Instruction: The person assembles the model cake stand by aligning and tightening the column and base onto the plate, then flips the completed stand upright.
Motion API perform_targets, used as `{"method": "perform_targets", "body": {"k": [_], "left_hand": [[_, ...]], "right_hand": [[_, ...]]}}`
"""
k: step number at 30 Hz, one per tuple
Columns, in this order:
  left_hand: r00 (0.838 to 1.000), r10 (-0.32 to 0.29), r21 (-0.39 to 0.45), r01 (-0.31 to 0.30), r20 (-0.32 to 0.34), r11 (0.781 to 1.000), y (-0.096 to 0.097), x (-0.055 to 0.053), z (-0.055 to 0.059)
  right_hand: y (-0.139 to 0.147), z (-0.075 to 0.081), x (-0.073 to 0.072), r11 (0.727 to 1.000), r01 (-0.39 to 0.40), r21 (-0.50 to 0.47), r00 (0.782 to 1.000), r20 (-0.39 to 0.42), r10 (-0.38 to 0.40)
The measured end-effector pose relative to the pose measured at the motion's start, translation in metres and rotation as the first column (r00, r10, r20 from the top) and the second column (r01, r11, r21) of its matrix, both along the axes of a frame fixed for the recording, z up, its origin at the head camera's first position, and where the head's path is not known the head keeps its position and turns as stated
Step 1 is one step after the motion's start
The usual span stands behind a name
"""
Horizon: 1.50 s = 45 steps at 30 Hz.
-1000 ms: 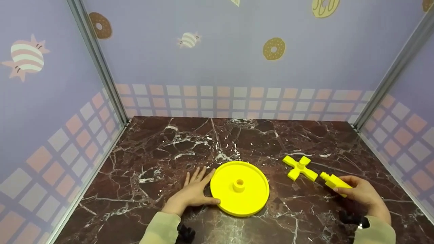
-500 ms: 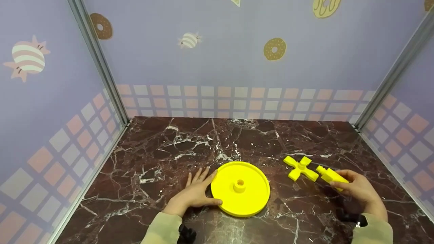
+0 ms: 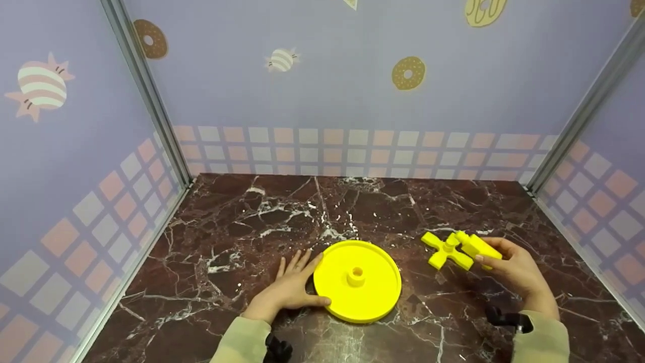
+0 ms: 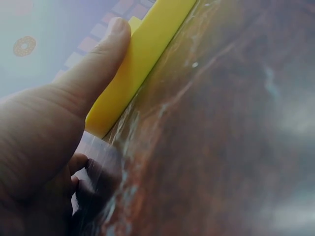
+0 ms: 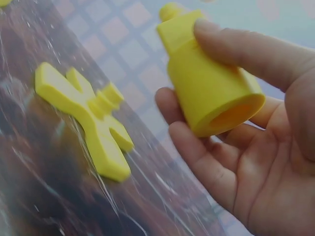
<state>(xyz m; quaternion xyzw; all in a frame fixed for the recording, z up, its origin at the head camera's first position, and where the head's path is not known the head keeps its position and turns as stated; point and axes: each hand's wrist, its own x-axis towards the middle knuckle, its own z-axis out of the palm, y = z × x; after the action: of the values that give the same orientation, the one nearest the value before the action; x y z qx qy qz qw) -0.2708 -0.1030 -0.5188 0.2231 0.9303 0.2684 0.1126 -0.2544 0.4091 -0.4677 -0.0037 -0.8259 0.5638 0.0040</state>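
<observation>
A round yellow tray (image 3: pixel 332 297) with a raised rim and a hollow central socket (image 3: pixel 356 277) lies flat on the table. My left hand (image 3: pixel 288 290) is spread along its left side, thumb and index finger touching the rim. My right hand (image 3: pixel 519 269) pinches a yellow post piece (image 3: pixel 481 249) between thumb and fingers. In the right wrist view this post (image 5: pixel 211 88) has a knobbed tip, a squared section and a wide hollow end. Beside it, a yellow four-armed cross base (image 3: pixel 438 259) lies on the table, a ridged stud (image 5: pixel 106 101) rising from its centre.
The dark red marble table (image 3: pixel 242 217) is enclosed by lilac panels (image 3: pixel 332 91) printed with sweets and checks. Metal corner posts (image 3: pixel 151 101) stand at the back left and back right. Small white specks dot the tabletop behind the tray.
My right hand has moved left and away from me with the post piece, whose tip now overlaps the cross base's stud in the head view. My left hand and the tray stay put.
</observation>
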Motion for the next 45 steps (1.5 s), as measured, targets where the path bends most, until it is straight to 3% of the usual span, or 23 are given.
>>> {"method": "perform_targets", "body": {"k": [5,11,19,29,37,45], "left_hand": [[1.000,0.006,-0.001,-0.006,0.002,1.000,0.000,0.000,-0.001],[1.000,0.004,-0.006,-0.004,-0.010,1.000,0.000,0.001,-0.002],[1.000,0.009,-0.015,-0.009,-0.011,1.000,0.001,0.001,-0.002],[1.000,0.010,-0.014,-0.010,0.000,1.000,0.001,0.000,-0.001],[1.000,0.007,-0.013,-0.007,0.002,1.000,0.000,0.000,-0.001],[1.000,0.004,-0.014,-0.004,-0.008,1.000,0.000,0.002,0.000]], "right_hand": [[-0.014,0.004,-0.003,0.999,-0.030,-0.040,0.999,-0.041,0.028],[-0.034,0.005,-0.008,0.998,-0.048,0.029,0.994,-0.095,0.051],[-0.057,0.008,-0.013,0.996,-0.079,0.041,0.991,-0.108,0.083],[-0.090,0.001,-0.021,0.991,-0.109,-0.080,0.981,-0.169,0.095],[-0.114,-0.007,-0.027,0.984,-0.148,-0.099,0.966,-0.226,0.122],[-0.136,-0.011,-0.029,0.953,-0.233,-0.195,0.954,-0.236,0.185]]}}
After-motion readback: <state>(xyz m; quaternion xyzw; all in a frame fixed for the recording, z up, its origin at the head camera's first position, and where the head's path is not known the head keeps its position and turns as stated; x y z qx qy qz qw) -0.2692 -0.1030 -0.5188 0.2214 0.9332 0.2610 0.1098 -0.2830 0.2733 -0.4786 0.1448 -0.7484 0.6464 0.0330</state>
